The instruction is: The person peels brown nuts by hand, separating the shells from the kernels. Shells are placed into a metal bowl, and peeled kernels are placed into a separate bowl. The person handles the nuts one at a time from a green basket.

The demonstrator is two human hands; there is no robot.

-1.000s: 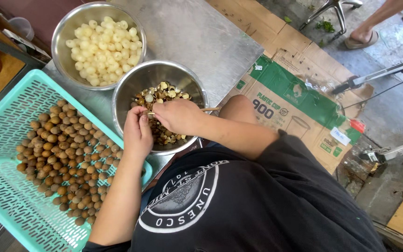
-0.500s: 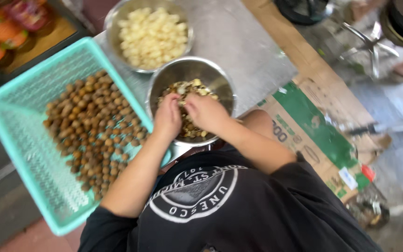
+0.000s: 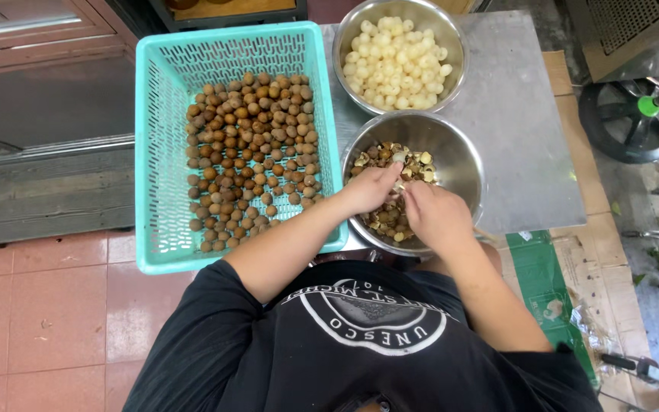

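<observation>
My left hand [image 3: 368, 191] and my right hand [image 3: 436, 215] meet over a steel bowl [image 3: 463, 156] that holds brown shells and scraps. Both hands pinch a small pale fruit [image 3: 400, 185] between their fingertips above the bowl. A turquoise plastic basket [image 3: 163, 152] to the left holds a heap of small round brown fruits [image 3: 249, 156]. Behind the near bowl stands a second steel bowl [image 3: 342, 46] filled with peeled whitish fruits [image 3: 398, 62].
Both bowls rest on a grey metal tabletop [image 3: 520, 137]. Flattened cardboard and a green printed box [image 3: 551, 282] lie on the floor at the right. A fan base with a green-tipped pole [image 3: 627, 122] stands at the far right. Red floor tiles [image 3: 40, 305] lie at the left.
The camera view has swung round, so basket and bowls now sit upright in the picture. My hands stay over the near bowl, still working a fruit between the fingers.
</observation>
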